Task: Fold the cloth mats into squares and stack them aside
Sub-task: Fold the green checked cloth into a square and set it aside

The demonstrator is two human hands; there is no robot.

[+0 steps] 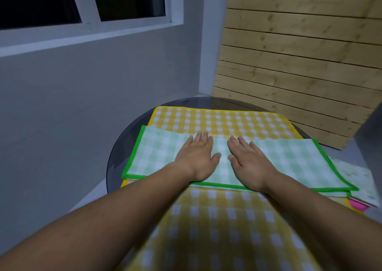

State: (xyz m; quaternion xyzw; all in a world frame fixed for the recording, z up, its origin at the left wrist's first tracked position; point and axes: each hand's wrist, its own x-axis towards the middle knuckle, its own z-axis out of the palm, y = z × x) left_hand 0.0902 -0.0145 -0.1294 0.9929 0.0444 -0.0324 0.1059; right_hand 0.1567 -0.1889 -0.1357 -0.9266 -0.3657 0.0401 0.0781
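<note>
Both palms lie flat, fingers spread, holding nothing: the left hand point(197, 157) and right hand point(248, 161) press side by side on the green-edged checked cloth mat point(157, 153), folded into a long strip. It rests across a yellow checked cloth mat point(219, 120) on the round dark glass table point(115, 157).

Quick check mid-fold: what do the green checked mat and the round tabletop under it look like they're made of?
Green checked mat: looks like soft woven or terry cloth, matte, with a stitched bright green binding; it lies folded in limp layers under both flat hands. Round tabletop: probably dark tinted glass, smooth and glossy; its rim shows a faint sheen and the floor shows dimly through it.
</note>
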